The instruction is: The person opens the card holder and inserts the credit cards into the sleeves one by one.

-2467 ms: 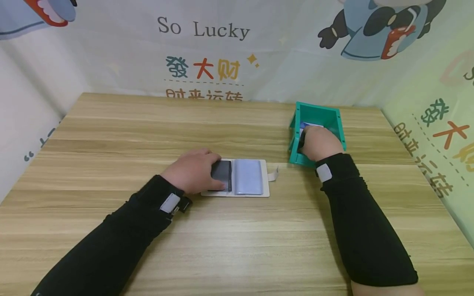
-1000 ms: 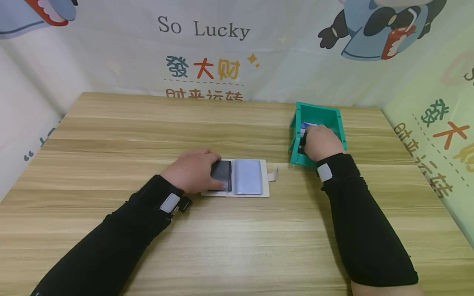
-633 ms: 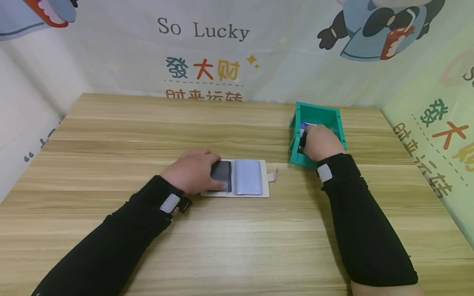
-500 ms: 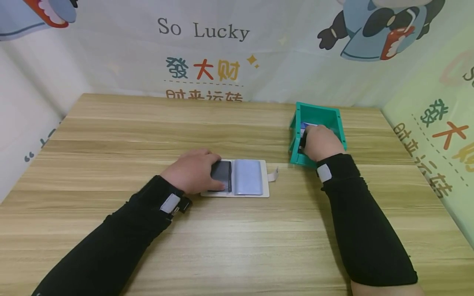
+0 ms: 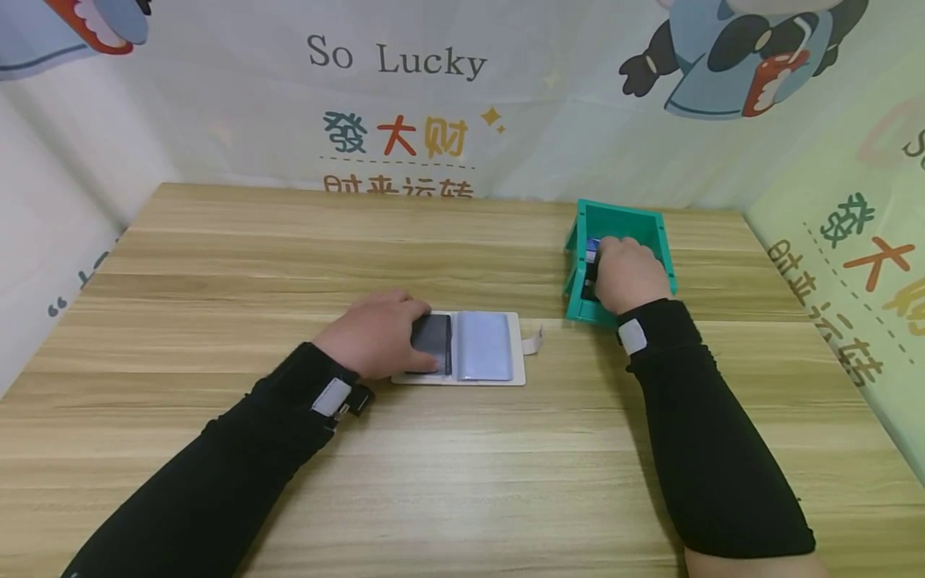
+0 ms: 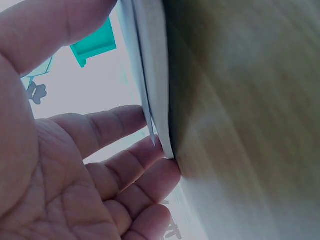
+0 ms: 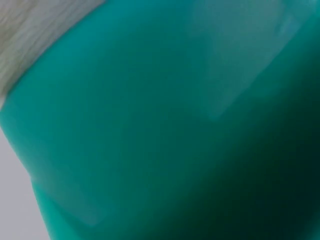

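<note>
An open card holder (image 5: 519, 353) lies flat on the table, with a white cover, a dark left page (image 5: 433, 335) and a clear bluish sleeve (image 5: 484, 345). My left hand (image 5: 379, 333) holds its left side, thumb on the near part of the dark page and fingers at the far and left edges. In the left wrist view, fingertips (image 6: 162, 172) meet the cover's edge. My right hand (image 5: 632, 273) reaches down into a green bin (image 5: 621, 215); its fingertips are hidden, so I cannot tell what they hold. Beside it shows a blue-and-white flat piece (image 5: 592, 247).
A short pale strap (image 5: 533, 343) sticks out from the holder's right side. Green bin wall (image 7: 110, 110) fills most of the right wrist view. Behind the wooden table (image 5: 462, 482) hangs a printed cloth (image 5: 549, 136), with more cloth on both sides.
My right hand has shifted slightly within the bin, its knuckles rising a little toward the back, and less of the blue-and-white piece shows. The left hand and card holder have stayed put.
</note>
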A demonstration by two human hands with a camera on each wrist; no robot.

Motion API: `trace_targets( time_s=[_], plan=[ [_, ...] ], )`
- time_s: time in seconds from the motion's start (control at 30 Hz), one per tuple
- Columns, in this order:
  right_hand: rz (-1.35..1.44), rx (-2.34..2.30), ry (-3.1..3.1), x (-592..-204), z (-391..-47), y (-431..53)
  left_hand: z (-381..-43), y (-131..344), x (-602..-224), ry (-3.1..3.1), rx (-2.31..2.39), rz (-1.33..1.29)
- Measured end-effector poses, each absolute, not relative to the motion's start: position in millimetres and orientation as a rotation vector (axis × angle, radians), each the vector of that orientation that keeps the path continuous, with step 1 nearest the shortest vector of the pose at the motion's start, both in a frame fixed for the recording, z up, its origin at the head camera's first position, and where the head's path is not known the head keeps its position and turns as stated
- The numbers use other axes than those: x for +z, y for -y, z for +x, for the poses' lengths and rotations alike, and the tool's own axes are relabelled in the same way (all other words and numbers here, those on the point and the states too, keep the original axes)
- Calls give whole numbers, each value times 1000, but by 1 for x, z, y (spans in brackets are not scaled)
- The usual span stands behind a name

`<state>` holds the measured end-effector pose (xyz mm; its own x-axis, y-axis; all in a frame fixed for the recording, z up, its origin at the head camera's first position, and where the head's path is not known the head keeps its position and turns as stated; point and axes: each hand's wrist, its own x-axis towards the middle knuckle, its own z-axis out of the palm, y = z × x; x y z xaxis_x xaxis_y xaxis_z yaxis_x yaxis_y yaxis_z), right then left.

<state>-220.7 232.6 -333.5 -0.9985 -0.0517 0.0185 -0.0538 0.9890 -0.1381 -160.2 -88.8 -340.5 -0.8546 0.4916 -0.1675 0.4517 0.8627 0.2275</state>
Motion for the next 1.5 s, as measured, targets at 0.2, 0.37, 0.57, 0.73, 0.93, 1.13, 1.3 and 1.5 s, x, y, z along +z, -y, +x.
trace_targets(
  time_s=[0.2, 0.37, 0.57, 0.73, 0.93, 1.13, 1.3, 1.5],
  plan=[
    [117, 254, 3070, -332, -222, -234, -160, 89, -340, -2816, 267, 727],
    [169, 335, 3091, -326, -222, -237, -161, 89, -340, -2815, 262, 724],
    [245, 425, 3141, -318, -222, -242, -162, 89, -341, -2820, 260, 724],
    [324, 448, 3128, -316, -222, -246, -162, 90, -341, -2824, 259, 730],
    [320, 438, 3109, -312, -221, -246, -162, 89, -341, -2825, 257, 740],
    [245, 417, 3076, -312, -220, -245, -161, 89, -341, -2825, 263, 735],
    [186, 402, 3056, -315, -221, -245, -162, 89, -342, -2825, 261, 735],
    [151, 387, 3019, -316, -221, -244, -162, 88, -342, -2825, 252, 742]
  ],
)
